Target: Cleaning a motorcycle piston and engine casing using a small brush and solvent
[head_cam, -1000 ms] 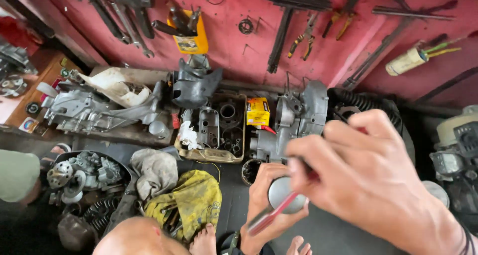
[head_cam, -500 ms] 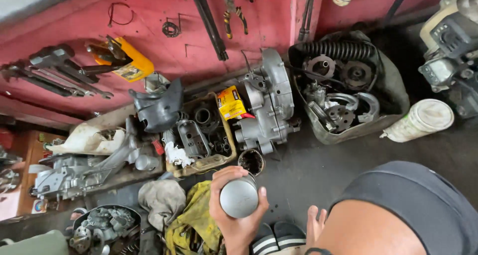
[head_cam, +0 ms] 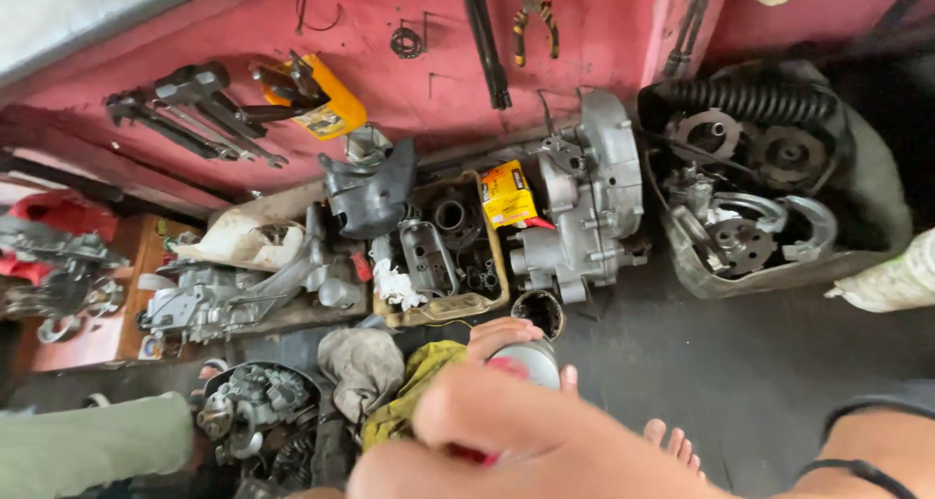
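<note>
Left hand's grip [head_cam: 502, 338] wraps the metal cylinder [head_cam: 529, 360], right hand [head_cam: 526, 441] just below.

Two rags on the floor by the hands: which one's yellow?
The yellow rag, lying right against the hands; the grey rag sits just left of it, beside the bowl of metal parts.

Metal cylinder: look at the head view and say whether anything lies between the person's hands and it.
Nothing does. The left hand already wraps the metal cylinder, fingers on its rim. The right hand, blurred and close to the camera, covers its near side, so contact there cannot be told.
</note>
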